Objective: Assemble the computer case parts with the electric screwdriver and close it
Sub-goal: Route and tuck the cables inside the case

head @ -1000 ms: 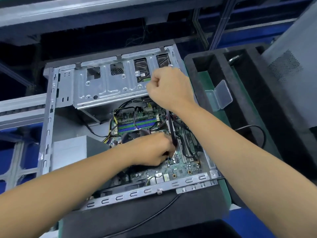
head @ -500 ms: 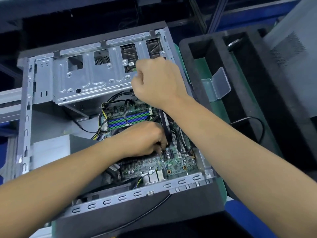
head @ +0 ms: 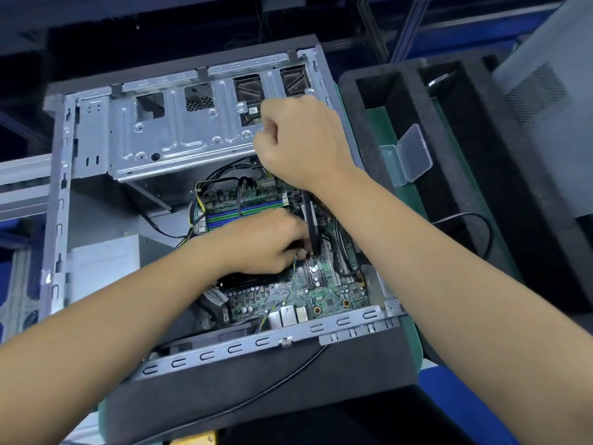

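Head view: the open grey steel computer case (head: 93, 146) fills the middle, its green motherboard (head: 324, 290) exposed toward 5 o'clock. The step in hand looks like driving 1 screw into the board. The right hand (head: 301, 139), fisted at 12 o'clock, grips the slim black electric screwdriver (head: 313, 223), shaft pointing down. The left hand (head: 266, 242), curled just left of the tip, seems to steady it; what it pinches I cannot tell. Next calls for keeping the bit plumb and seated.
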